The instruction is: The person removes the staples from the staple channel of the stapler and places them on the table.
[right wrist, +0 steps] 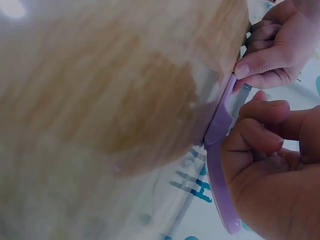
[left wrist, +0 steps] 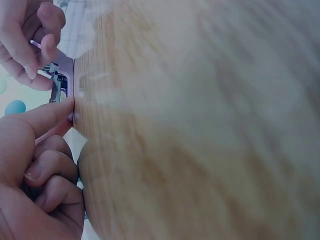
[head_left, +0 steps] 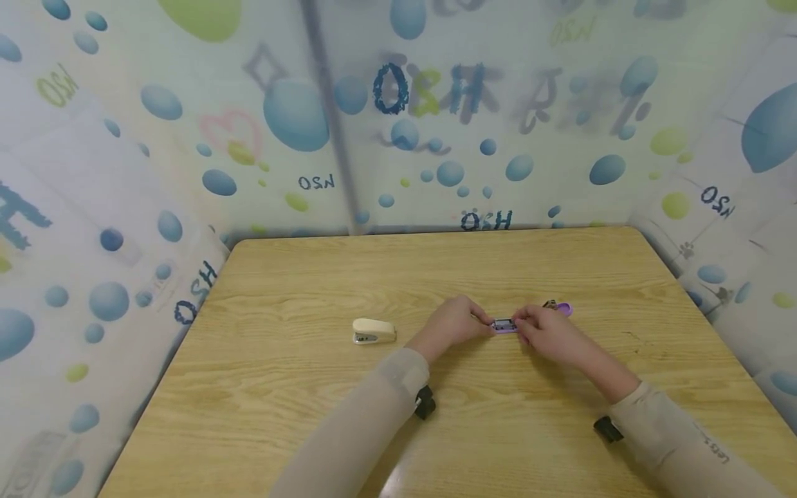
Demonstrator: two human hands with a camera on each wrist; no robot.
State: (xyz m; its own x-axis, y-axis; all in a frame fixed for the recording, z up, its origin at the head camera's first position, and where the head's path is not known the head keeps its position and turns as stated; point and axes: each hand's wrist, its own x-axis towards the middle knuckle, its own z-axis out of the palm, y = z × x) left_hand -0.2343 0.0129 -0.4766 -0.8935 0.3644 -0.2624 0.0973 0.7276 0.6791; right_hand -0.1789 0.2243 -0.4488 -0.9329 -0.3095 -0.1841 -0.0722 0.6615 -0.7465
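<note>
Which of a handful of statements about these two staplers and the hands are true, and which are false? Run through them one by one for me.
1. The cream stapler stands on the table, to the left of the left hand. True.
2. The left hand pinches one end of the purple stapler. True.
3. The purple stapler is folded shut. False: it is opened out.
4. The right hand is at the purple stapler, across from the left hand. True.
5. The cream stapler is nearer the right hand than the left hand. False: it is nearer the left hand.
</note>
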